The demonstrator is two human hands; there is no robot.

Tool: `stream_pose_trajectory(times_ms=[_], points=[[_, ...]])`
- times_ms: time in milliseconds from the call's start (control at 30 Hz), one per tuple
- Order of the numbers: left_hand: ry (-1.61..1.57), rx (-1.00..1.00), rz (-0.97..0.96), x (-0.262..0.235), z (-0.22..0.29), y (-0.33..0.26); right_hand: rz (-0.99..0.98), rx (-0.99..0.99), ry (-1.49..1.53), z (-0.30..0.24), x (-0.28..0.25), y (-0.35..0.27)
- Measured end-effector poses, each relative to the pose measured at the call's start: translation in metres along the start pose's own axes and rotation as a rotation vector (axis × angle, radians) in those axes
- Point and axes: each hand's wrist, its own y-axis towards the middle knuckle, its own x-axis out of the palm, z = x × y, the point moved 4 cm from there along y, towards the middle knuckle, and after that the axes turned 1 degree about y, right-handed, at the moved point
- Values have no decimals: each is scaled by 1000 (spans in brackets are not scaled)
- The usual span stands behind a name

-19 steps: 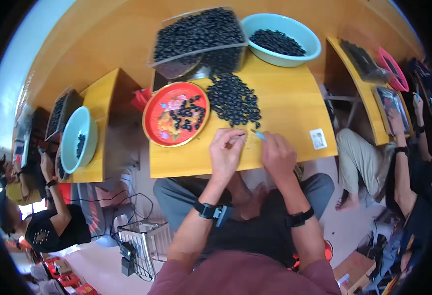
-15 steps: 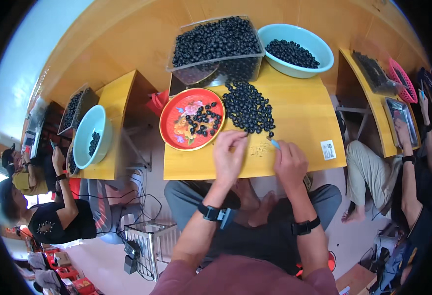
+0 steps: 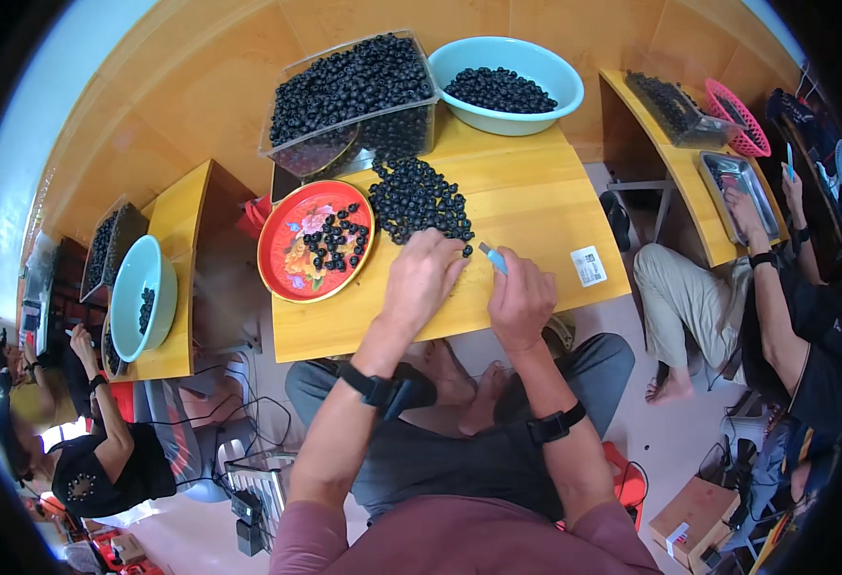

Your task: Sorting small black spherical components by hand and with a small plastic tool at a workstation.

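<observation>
Small round black pieces, like berries or beads, lie in a loose pile point(image 3: 421, 203) on the yellow table point(image 3: 526, 206). At the pile's near edge, my left hand point(image 3: 424, 281) has its fingers bent together; what they hold, if anything, is hidden. One black piece lies beside its fingertips. My right hand point(image 3: 522, 302) is closed around a small knife point(image 3: 500, 261) with a light blue handle, its short blade pointing up and left, apart from the pile. Left of my left hand sits a red flower-patterned tray point(image 3: 277, 244) with several black pieces on it.
Behind the pile stand a clear bin point(image 3: 407, 129) heaped with black pieces and a light blue basin point(image 3: 507, 123) holding more. A white label point(image 3: 589, 266) is stuck at the table's right. People work at side tables left and right, with another blue basin point(image 3: 160, 311) and a pink basket point(image 3: 751, 144).
The view has shifted, moving the table leftward in the picture. My left hand has turned toward the pile's near edge. The knife in my right hand has moved away from my left fingertips.
</observation>
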Motion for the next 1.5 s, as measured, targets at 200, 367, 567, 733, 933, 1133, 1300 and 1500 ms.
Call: stream_pose_trajectory(times_ms=[200,367,567,733,933,1133,1300,1500], points=[[117,-16,-39,19,0,4,19,-11,16,-1,1,-3],[-65,-108,83,-3,-5,-16,-17,-52,-32,-3,0,0],[-379,-500,124,1,-18,-46,-92,-61,-84,-2,3,1],[-265,-339,242,0,-27,-52,-112,-79,-92,-3,6,1],[-331,-443,238,3,-29,-55,-134,-96,-83,-7,6,3],[-465,-637,220,9,-32,-58,-98,-133,-62,-10,4,5],[-580,-548,319,12,-20,-49,-116,-145,-74,-7,5,2],[-506,-441,314,15,-18,-52,-94,-232,-32,-12,4,2]])
